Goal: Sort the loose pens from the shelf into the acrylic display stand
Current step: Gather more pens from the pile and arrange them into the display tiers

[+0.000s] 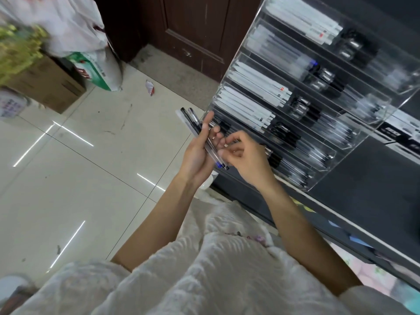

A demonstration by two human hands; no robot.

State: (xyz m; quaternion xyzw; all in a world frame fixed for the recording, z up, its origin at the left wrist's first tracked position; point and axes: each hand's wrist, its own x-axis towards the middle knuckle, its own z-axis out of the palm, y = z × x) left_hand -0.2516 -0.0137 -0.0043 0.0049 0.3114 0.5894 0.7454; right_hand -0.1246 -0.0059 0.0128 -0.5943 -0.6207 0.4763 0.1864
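My left hand point(200, 151) holds a small bunch of clear-barrelled pens point(193, 123) across its palm, their black caps pointing up and away over the floor. One pen's blue tip point(220, 165) shows at the lower end. My right hand point(244, 155) pinches the lower end of a pen in that bunch with thumb and fingers. Both hands hover just left of the tiered acrylic display stand point(372, 130), whose sloped rows hold white pens, black pens and clear pens.
The stand sits on a dark shelf point(375, 176) with a front edge running down to the right. On the tiled floor point(79, 167) to the left stand a cardboard box point(50, 87), a green-and-white bag point(97, 69) and a brown door point(193, 26).
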